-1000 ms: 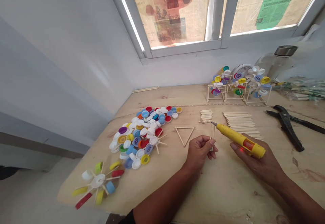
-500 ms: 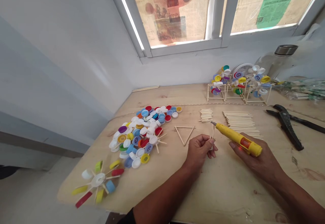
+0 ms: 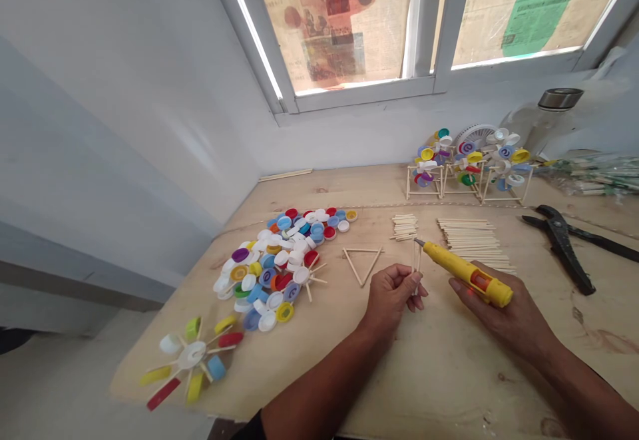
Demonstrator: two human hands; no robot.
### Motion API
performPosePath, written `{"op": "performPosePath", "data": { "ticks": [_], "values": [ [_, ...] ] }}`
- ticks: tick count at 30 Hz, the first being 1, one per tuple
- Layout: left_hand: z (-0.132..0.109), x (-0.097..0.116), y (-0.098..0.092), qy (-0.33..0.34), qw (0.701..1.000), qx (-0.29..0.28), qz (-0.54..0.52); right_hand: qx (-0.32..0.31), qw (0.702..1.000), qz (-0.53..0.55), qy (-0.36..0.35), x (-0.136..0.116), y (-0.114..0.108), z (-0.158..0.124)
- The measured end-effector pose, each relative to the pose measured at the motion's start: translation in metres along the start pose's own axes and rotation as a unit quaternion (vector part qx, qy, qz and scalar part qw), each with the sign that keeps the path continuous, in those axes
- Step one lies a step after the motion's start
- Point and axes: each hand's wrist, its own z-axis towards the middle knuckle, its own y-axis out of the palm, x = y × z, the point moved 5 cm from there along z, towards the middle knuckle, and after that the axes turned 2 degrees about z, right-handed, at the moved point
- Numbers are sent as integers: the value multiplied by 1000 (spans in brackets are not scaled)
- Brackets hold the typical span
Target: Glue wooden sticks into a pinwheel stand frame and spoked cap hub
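Note:
My left hand (image 3: 393, 295) is closed on two thin wooden sticks (image 3: 417, 258) held upright side by side. My right hand (image 3: 504, 313) grips a yellow glue gun (image 3: 464, 272) whose tip touches the top of those sticks. A glued stick triangle (image 3: 363, 263) lies flat on the plywood table (image 3: 449, 367) just left of my left hand. Behind the gun lie a small bundle of short sticks (image 3: 404, 225) and a larger pile of long sticks (image 3: 474, 240).
A heap of coloured bottle caps (image 3: 279, 260) covers the left middle, with a cap-and-stick wheel (image 3: 192, 357) near the front left edge. Several finished cap wheels on stick frames (image 3: 466, 164) stand at the back. Black pliers (image 3: 564, 243) lie at the right. A jar (image 3: 544, 124) stands behind.
Almost nothing differs. The view shifted slightly; both hands keep the sticks and the glue gun in the same place.

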Motion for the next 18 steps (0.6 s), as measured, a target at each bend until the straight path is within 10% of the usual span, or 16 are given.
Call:
{"op": "performPosePath", "data": {
  "ticks": [18],
  "values": [
    [-2,2,1,-3,1000,7,5,-17,1000,11,-23,-3,3,-2]
  ]
}}
